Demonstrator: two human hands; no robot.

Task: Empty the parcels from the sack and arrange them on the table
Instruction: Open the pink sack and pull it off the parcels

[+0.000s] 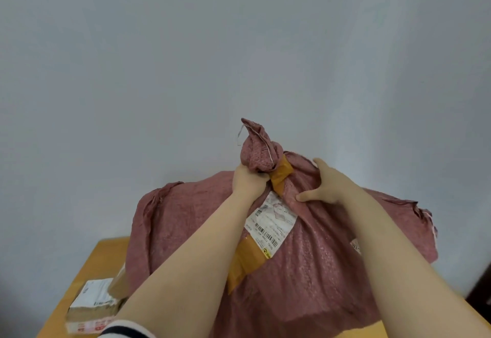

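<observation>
A large dusty-pink woven sack (305, 271) stands on the wooden table (87, 260), bulging and full. Its neck (259, 151) is bunched and bound with brown tape (281, 178); a white shipping label (271, 224) sits below the tape. My left hand (247, 182) grips the gathered neck just under the knot. My right hand (326, 183) rests on the sack's shoulder to the right of the tape, thumb out and fingers spread over the cloth. The sack's contents are hidden.
A small cardboard parcel (93, 305) with a white label and tape lies on the table at the lower left, touching the sack's side. A plain grey-white wall fills the background. A dark object (482, 284) shows at the right edge.
</observation>
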